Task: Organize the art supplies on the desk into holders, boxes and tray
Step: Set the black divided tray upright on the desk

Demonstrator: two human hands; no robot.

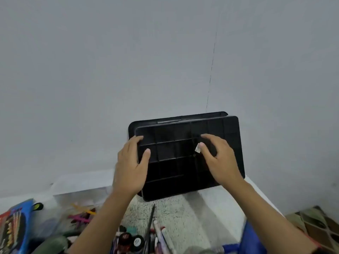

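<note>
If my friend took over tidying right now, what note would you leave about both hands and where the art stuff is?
Left hand: grips the left edge of the black divided tray, which is tilted up toward the camera above the desk.
Right hand: fingertips on the tray's dividers beside a small white sticker; whether it grips cannot be told.
A second black piece sits right behind the tray.
Done: nothing visibly sorted; the tray's compartments look empty.
Left: markers and paint bottles lie loose on the desk's near side.
</note>
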